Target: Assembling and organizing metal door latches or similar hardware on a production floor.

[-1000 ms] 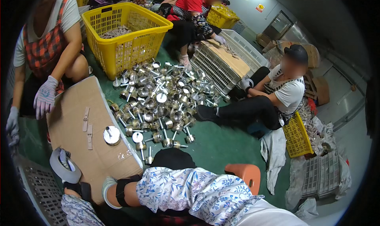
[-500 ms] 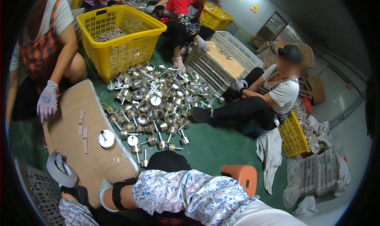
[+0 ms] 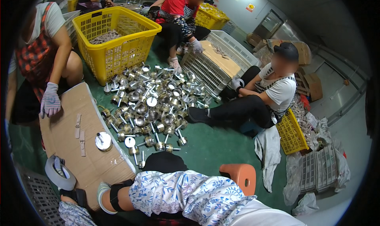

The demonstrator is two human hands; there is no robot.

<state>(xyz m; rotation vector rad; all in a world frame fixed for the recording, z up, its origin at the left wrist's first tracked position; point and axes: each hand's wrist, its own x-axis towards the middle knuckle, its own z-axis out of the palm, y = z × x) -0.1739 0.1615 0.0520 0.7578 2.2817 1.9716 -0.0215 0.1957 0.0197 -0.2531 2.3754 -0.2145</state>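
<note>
My right arm in a floral sleeve crosses the lower edge toward the left. My right hand, in a white glove with a black wrist strap, lies at the near edge of a cardboard sheet on the floor; its fingers are hidden. My left hand shows only as a strap and a bit of sleeve beside a grey tape roll. On the cardboard stand a round metal part and two small strips. A pile of metal cups with stems covers the green floor ahead.
A co-worker's gloved hand rests on the cardboard's far left. A yellow basket stands behind the pile, a white crate to its right. Another person sits at the right by a small yellow basket. An orange stool is near my arm.
The view has drifted slightly, so the pile and baskets sit a little differently in frame. My arms and the co-worker's hand on the cardboard stay about where they were.
</note>
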